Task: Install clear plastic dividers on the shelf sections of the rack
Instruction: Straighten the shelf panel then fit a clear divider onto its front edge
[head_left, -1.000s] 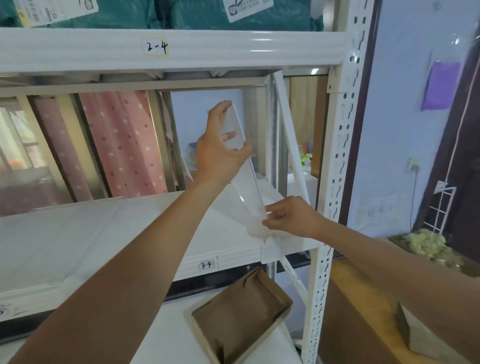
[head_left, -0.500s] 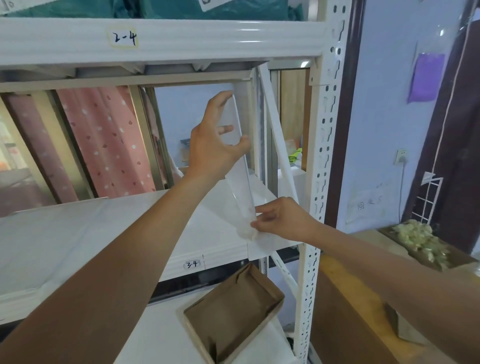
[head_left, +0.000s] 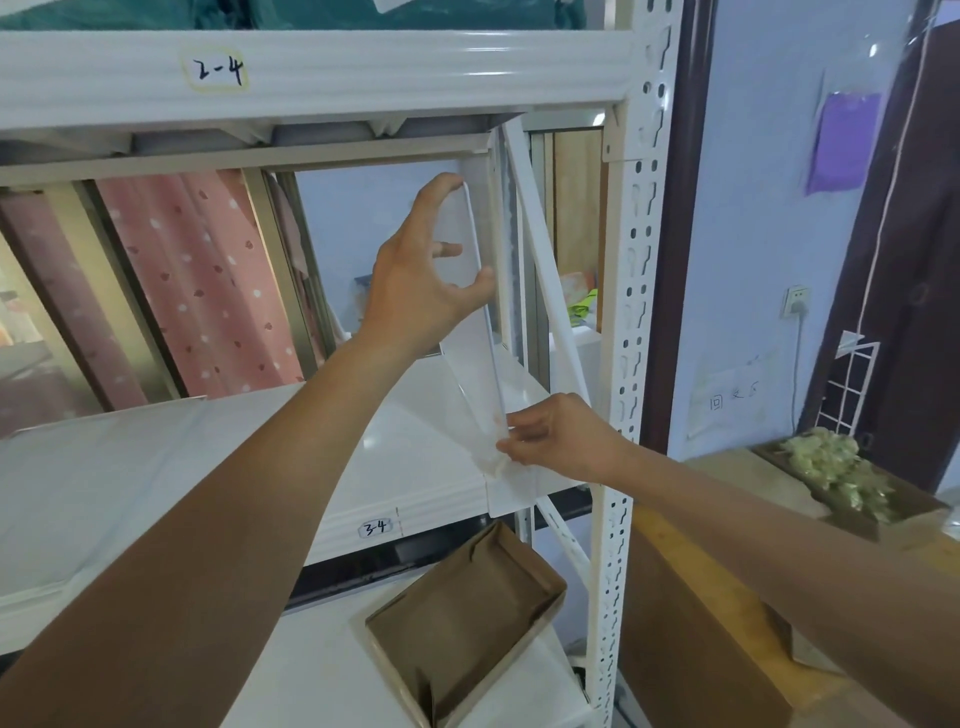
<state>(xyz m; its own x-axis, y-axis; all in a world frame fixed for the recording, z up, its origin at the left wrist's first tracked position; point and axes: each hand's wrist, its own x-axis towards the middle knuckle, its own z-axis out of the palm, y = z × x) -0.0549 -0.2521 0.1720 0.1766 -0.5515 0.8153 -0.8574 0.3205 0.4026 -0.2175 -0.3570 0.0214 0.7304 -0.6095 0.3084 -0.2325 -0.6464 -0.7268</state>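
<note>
A clear plastic divider (head_left: 480, 358) stands nearly upright on the white shelf (head_left: 270, 457) labelled 3-4, near the rack's right end. My left hand (head_left: 423, 270) grips its upper edge from the left, fingers wrapped over the top. My right hand (head_left: 558, 436) pinches the divider's lower front corner at the shelf's front lip. The divider's bottom flap hangs over the shelf's front edge beside a dashed mark. The white perforated upright (head_left: 631, 332) of the rack stands just right of the divider.
A diagonal white brace (head_left: 548, 291) crosses behind the divider. An open brown cardboard box (head_left: 467, 618) sits on the lower shelf. The beam above reads 2-4 (head_left: 214, 70). A wooden crate (head_left: 727, 597) and a tray of pale scraps (head_left: 836, 467) stand to the right.
The divider has been turned from a tilt to nearly upright and shifted right towards the upright. Both hands keep their grip; the left hand has risen a little.
</note>
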